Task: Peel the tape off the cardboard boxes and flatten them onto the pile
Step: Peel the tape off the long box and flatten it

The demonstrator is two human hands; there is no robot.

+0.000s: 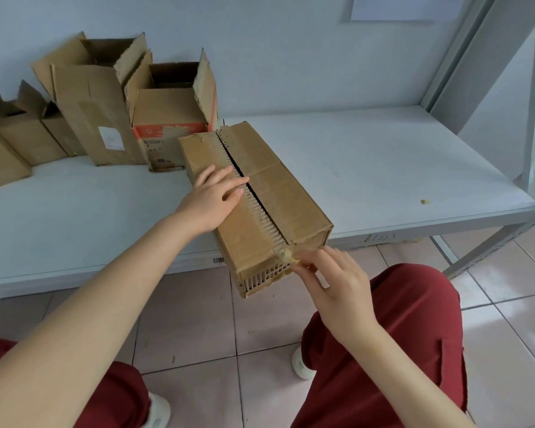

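Subject: a long cardboard box lies on its side at the centre of the frame, on a white shelf, with its near end jutting over the shelf's front edge.
Left hand: grip released; the fingers lie straight and flat on the box top, just beside the centre seam, pressing it down.
Right hand: grip closed in a pinch on the crumpled end of the tape, at the near end of the box.
Tape: one yellowish strip, lifted at the near end; how much of it clings along the seam cannot be told.
Seam: a dark slit shows between the two top flaps.
Done: judged early; the peel on this box has begun.
Left: finishing the peel and flattening this box, then the upright boxes. No pile of flattened boxes is in view.
Count, boxes: one in hand; about five open boxes stand at the upper left, the leftmost cut by the frame edge, so the count is unsure.
Count, hands: two.
Other: one small scrap lies on the shelf at the right.
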